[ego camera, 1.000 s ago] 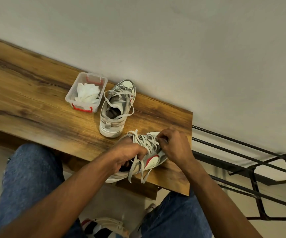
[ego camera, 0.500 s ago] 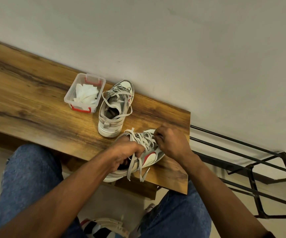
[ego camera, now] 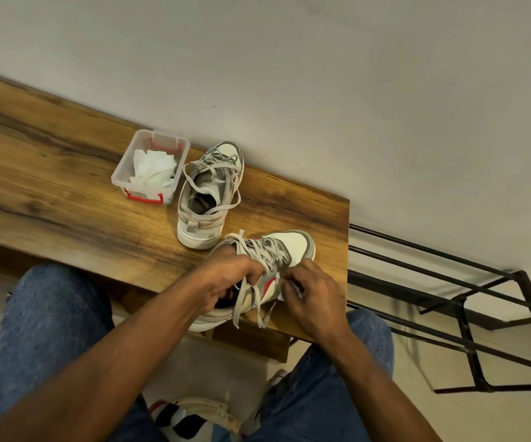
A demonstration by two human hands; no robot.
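A white and grey sneaker (ego camera: 292, 247) with a red side mark lies at the near right corner of the wooden table (ego camera: 66, 193), toe pointing away and to the right. My left hand (ego camera: 229, 279) grips its collar and tongue, with loose grey laces (ego camera: 251, 301) hanging down over the table edge. My right hand (ego camera: 308, 295) sits at the shoe's right side and pinches a lace near the eyelets. A second matching sneaker (ego camera: 206, 199) stands behind it, unlaced at the top, toe toward the wall.
A clear plastic box (ego camera: 123, 167) with red clips holds white tissue, left of the far sneaker. A black metal rack (ego camera: 468, 301) stands to the right of the table. My knees in blue jeans are below the table edge, footwear on the floor between them.
My right hand has moved from the laces on top of the shoe back toward me, to its right side, uncovering the white toe. My left hand keeps its hold on the collar.
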